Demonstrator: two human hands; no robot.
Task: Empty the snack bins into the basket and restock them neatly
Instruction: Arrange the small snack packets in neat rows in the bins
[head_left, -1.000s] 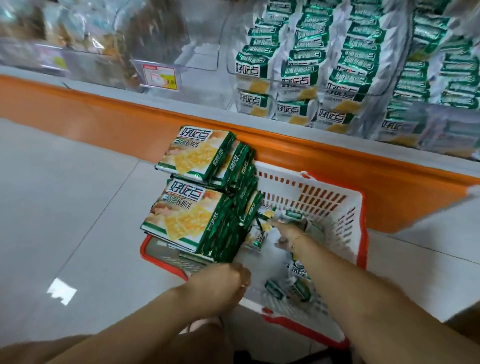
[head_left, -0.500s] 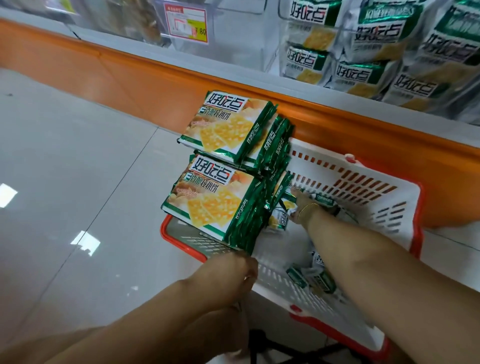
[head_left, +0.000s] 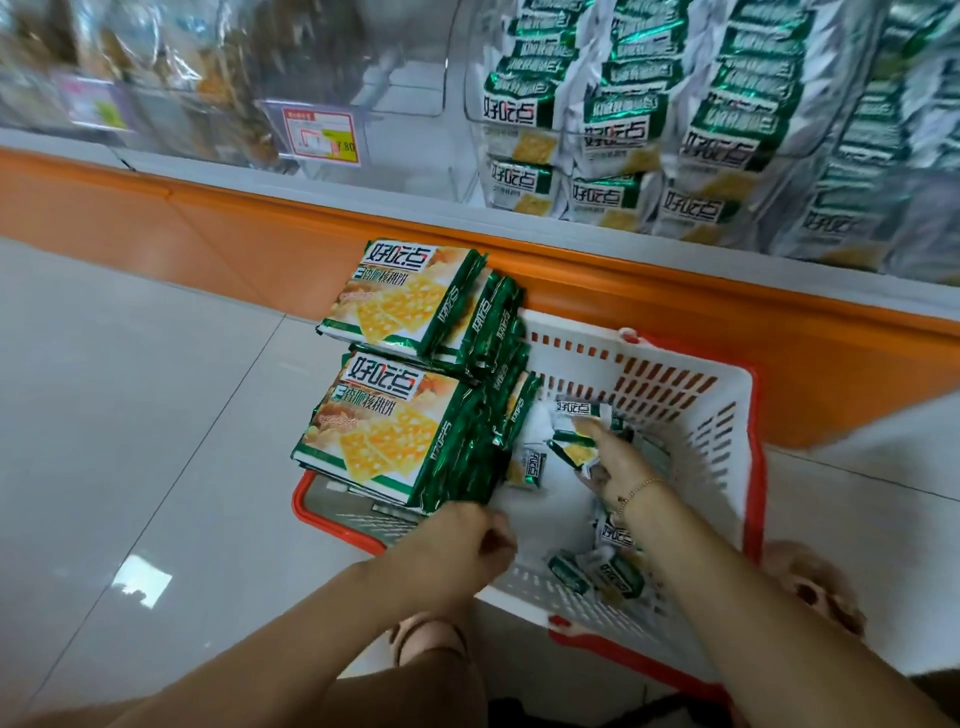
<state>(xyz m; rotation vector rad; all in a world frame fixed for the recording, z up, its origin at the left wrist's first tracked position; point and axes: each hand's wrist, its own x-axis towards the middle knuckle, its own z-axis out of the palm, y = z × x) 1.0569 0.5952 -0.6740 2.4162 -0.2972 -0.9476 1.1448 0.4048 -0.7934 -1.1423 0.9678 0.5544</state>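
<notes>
Head view. I've got the left hand (head_left: 462, 551) knuckles-up, fingers curled under, right at the near corner of the lower stack of large green-and-yellow cracker packs (head_left: 384, 426). I can't tell if it grips anything.

The right hand (head_left: 615, 465) is down inside the white slotted plastic basket with red rim (head_left: 691, 410), fingers curled round a small green-and-white snack packet (head_left: 571, 449). There's a thin bracelet on that wrist. Loose small packets (head_left: 597, 571) lie on the basket floor by the right forearm, and one lies beside the stack.

An upper stack of the same large packs (head_left: 405, 299) sits just behind the lower one, both at the basket's left end, next to the orange shelf base (head_left: 675, 322).

Above, a clear plastic shelf bin (head_left: 475, 104) holds rows of binned small packets (head_left: 613, 130).

Writing: I read 好吃点 on the large packs and on the small packets. The red-and-white price tag (head_left: 322, 137) reads 7.80, the rest is blurred.
</notes>
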